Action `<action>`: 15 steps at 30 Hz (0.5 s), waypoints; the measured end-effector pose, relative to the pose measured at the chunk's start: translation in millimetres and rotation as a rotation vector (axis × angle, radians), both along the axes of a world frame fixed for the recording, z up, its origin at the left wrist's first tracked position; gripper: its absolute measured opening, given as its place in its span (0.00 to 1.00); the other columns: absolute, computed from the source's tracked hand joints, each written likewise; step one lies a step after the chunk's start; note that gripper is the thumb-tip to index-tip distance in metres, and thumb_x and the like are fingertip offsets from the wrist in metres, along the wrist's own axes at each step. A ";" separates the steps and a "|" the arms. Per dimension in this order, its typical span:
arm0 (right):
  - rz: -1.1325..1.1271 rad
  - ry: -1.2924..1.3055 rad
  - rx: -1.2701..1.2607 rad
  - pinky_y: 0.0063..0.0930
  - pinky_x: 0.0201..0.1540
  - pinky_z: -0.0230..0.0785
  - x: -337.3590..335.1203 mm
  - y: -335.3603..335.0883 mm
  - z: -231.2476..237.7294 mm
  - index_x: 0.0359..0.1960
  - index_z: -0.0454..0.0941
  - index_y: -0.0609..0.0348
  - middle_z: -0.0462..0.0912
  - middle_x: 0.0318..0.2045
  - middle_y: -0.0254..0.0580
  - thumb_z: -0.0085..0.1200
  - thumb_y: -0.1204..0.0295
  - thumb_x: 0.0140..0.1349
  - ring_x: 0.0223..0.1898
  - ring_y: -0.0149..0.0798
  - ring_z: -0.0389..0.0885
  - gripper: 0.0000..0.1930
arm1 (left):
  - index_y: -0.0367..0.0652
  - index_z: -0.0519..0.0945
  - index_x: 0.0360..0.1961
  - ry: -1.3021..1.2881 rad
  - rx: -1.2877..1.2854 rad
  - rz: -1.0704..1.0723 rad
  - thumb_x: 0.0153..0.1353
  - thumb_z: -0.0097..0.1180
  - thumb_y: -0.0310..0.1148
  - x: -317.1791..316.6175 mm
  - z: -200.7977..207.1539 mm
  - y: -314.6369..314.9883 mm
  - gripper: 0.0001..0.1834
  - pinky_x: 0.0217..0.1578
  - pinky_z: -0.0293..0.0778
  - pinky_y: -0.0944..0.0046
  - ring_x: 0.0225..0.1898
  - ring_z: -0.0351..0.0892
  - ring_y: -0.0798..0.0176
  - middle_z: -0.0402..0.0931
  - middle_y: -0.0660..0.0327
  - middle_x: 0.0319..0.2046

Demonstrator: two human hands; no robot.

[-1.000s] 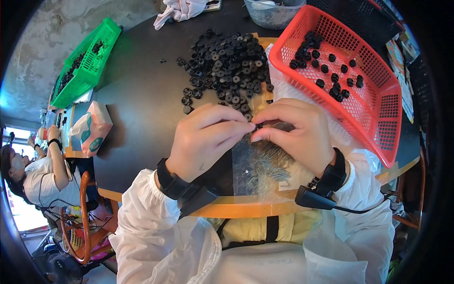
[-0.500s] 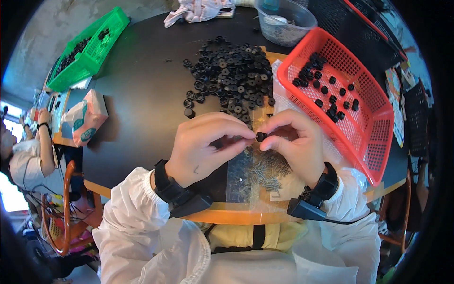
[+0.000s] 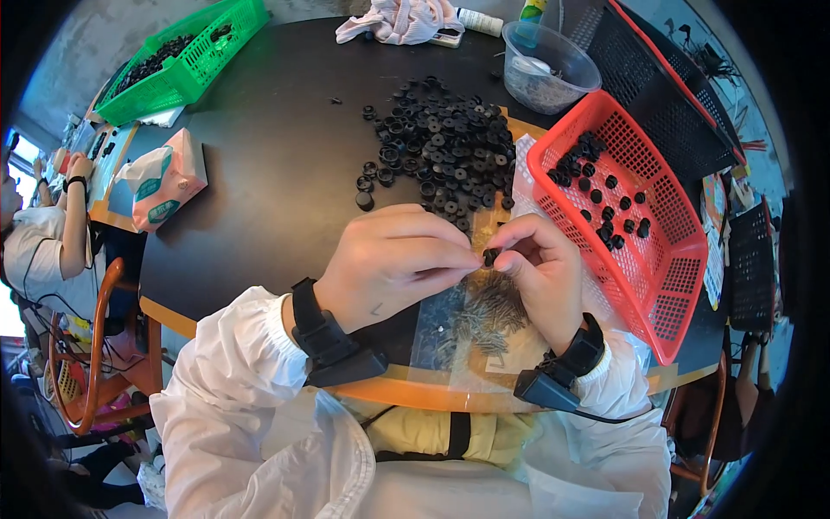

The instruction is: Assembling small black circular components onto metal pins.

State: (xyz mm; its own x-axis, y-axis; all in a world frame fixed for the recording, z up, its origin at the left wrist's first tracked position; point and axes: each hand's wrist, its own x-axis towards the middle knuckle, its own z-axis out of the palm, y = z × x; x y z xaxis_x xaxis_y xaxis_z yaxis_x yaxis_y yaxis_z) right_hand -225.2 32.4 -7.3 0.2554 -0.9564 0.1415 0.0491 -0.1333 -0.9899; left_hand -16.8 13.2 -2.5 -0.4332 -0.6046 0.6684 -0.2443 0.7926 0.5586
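Observation:
Between thumb and forefinger, my right hand (image 3: 546,275) pinches a small round black plastic knob (image 3: 490,257) above the table. My left hand (image 3: 399,261) is closed too, its fingertips pressed together right against the knob's left side. Whatever lies inside that left pinch is too small or hidden to make out. Just below the hands, a heap of small metal screws (image 3: 486,322) lies on clear plastic film. Beyond them spreads a large pile of black round plastic caps (image 3: 445,147), some showing a centre hole.
On the right stands a red plastic basket (image 3: 683,285) with several black knobs inside. A clear round tub (image 3: 553,91) sits behind it. Far left are a green basket (image 3: 186,78) of black parts and a tissue pack (image 3: 177,177). Another person (image 3: 52,242) sits at left.
The whole view has shifted a little, with the table contents lower in the picture. Both hands keep their pinch at the black knob, which appears slightly turned.

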 end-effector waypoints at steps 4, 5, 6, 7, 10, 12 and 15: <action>0.025 -0.016 0.007 0.19 0.43 0.70 -1.2 -2.5 -2.0 0.39 0.76 0.63 0.79 0.34 0.32 0.60 0.78 0.60 0.37 0.24 0.77 0.07 | 0.44 0.85 0.31 0.021 -0.021 -0.002 0.46 0.69 0.21 -0.9 -0.1 -1.5 0.10 0.28 0.76 0.68 0.29 0.81 0.63 0.83 0.62 0.30; 0.044 -0.066 0.045 0.19 0.44 0.70 -0.9 -3.2 -3.0 0.40 0.76 0.63 0.79 0.35 0.32 0.59 0.78 0.60 0.38 0.24 0.77 0.07 | 0.44 0.85 0.31 0.034 0.000 -0.010 0.46 0.69 0.21 -0.9 0.4 -1.8 0.10 0.29 0.76 0.68 0.29 0.82 0.63 0.83 0.62 0.30; 0.064 -0.115 0.082 0.19 0.44 0.70 -0.9 -4.0 -3.6 0.40 0.75 0.62 0.79 0.36 0.32 0.58 0.77 0.61 0.38 0.24 0.77 0.07 | 0.44 0.85 0.31 0.036 -0.007 -0.010 0.46 0.69 0.21 -0.9 1.0 -1.4 0.10 0.29 0.76 0.68 0.29 0.82 0.63 0.83 0.62 0.30; 0.064 -0.113 0.075 0.19 0.44 0.70 -1.0 -4.6 -4.0 0.40 0.75 0.62 0.79 0.36 0.32 0.58 0.77 0.61 0.38 0.24 0.77 0.07 | 0.43 0.85 0.31 0.049 0.037 -0.003 0.46 0.69 0.22 -0.8 1.5 0.0 0.10 0.29 0.77 0.67 0.29 0.82 0.63 0.83 0.61 0.30; 0.101 -0.112 0.053 0.19 0.45 0.70 -1.1 -4.9 -4.3 0.41 0.75 0.62 0.79 0.37 0.32 0.56 0.77 0.63 0.39 0.24 0.77 0.07 | 0.42 0.85 0.32 0.068 0.099 -0.009 0.46 0.69 0.22 -0.3 3.7 1.7 0.10 0.31 0.78 0.67 0.30 0.82 0.63 0.83 0.61 0.31; 0.081 -0.120 0.080 0.19 0.45 0.70 -0.9 -3.4 -3.8 0.41 0.75 0.62 0.79 0.37 0.32 0.56 0.77 0.63 0.39 0.24 0.77 0.06 | 0.42 0.85 0.32 0.072 0.116 -0.018 0.46 0.69 0.22 0.4 4.3 2.4 0.10 0.32 0.78 0.67 0.31 0.82 0.63 0.83 0.60 0.31; 0.109 -0.141 0.066 0.19 0.45 0.70 -0.1 -3.1 -2.2 0.41 0.75 0.62 0.79 0.37 0.32 0.56 0.78 0.63 0.39 0.24 0.77 0.06 | 0.42 0.86 0.33 0.079 0.160 -0.033 0.47 0.68 0.21 0.3 3.4 2.9 0.10 0.32 0.78 0.67 0.32 0.82 0.63 0.83 0.60 0.32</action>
State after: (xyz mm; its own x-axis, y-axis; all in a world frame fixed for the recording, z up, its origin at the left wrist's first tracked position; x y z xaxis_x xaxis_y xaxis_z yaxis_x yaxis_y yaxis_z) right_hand -225.3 29.3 -9.5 0.3400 -0.9326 0.1207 0.1986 -0.0542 -0.9786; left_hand -16.5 16.1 0.9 -0.4040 -0.6927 0.5974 -0.1701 0.6986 0.6950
